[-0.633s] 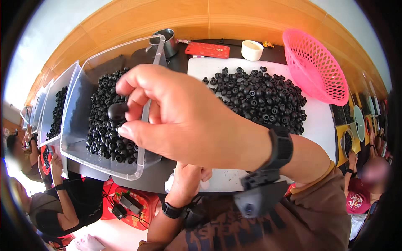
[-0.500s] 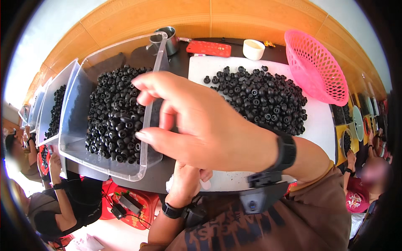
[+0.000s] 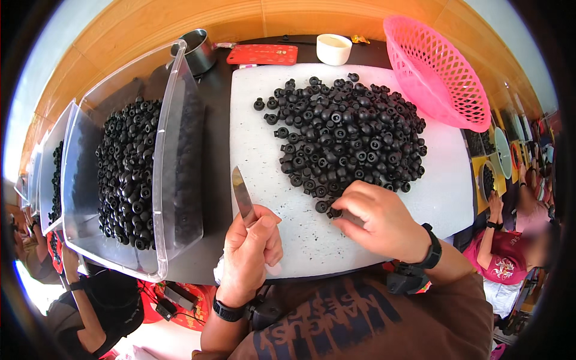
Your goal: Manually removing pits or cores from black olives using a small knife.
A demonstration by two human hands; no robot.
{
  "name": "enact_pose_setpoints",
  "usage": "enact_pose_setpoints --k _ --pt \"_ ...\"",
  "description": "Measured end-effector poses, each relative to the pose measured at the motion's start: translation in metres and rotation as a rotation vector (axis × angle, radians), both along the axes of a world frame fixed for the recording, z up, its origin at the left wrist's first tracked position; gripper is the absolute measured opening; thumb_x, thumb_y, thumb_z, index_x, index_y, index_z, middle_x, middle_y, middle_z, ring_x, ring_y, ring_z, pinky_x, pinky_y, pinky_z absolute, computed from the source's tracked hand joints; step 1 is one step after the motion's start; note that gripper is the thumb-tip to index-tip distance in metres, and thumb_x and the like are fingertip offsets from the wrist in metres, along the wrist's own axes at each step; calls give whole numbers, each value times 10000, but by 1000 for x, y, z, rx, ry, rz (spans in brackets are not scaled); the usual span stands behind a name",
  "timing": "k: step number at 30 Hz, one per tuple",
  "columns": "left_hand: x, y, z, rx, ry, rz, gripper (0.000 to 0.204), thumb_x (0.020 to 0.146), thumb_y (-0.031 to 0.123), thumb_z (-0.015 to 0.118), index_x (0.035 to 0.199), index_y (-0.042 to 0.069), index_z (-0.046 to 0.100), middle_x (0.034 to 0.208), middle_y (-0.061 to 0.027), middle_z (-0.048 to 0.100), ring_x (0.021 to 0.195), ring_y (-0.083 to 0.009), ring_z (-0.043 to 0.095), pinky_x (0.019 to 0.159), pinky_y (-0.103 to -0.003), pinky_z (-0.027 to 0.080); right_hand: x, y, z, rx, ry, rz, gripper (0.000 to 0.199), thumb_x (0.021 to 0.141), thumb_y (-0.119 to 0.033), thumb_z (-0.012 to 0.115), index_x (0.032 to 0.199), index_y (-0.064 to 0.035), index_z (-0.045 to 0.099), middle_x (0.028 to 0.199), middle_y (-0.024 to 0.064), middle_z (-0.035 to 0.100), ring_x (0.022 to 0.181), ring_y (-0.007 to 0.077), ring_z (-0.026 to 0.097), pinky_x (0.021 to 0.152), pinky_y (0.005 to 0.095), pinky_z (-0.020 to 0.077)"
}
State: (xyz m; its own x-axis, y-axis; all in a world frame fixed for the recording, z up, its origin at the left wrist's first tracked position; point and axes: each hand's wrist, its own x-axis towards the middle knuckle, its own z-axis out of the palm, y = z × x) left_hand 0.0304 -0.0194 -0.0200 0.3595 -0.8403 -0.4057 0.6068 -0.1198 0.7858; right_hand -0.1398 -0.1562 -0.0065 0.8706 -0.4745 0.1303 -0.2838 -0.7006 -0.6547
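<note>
My left hand (image 3: 247,255) is closed around the handle of a knife (image 3: 242,193), its blade pointing up over the left edge of a white foam board (image 3: 255,147). On that board lies a heap of small black knob-like pieces (image 3: 354,135), round with a hole in one end. At the heap's near edge, the thumb and fingertips of my right hand (image 3: 387,222) pinch one such black piece (image 3: 334,212); the fingers partly cover it. Left of the board stands a clear plastic bin (image 3: 161,186) with many more black pieces (image 3: 126,174) inside.
A pink basket (image 3: 438,78) leans at the board's back right corner. Behind the board are a white cup (image 3: 333,50), a red flat case (image 3: 262,54) and a metal mug (image 3: 197,53). More bins stand farther left. People work at both sides.
My right hand has moved from over the bin's edge rightward to the heap and now pinches a black piece. The knife in my left hand has come into sight. The view has shifted.
</note>
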Motion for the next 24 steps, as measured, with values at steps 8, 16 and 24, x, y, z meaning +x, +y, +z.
enact_pose_setpoints --k 8,16,24 --pt "-3 -1 -6 -14 -28 18 113 896 153 438 861 51 470 553 12 336 433 -73 291 400 -221 245 -2 4 -6 -249 31 27 178 682 -64 654 821 -46 544 797 58 479 715 224 535 628 334 432" --pt "-4 1 -4 -20 -29 31 114 897 157 440 862 52 467 550 14 329 433 -71 287 401 -218 239 -16 4 -3 -183 21 12 191 693 -71 650 844 -36 538 826 74 530 721 236 544 628 336 435" --pt "-4 0 -5 -10 -28 11 101 894 141 436 868 47 463 550 15 332 433 -70 289 401 -217 246 -3 15 13 474 -151 -32 237 803 -26 580 1039 -19 557 829 57 565 683 117 530 613 234 429"
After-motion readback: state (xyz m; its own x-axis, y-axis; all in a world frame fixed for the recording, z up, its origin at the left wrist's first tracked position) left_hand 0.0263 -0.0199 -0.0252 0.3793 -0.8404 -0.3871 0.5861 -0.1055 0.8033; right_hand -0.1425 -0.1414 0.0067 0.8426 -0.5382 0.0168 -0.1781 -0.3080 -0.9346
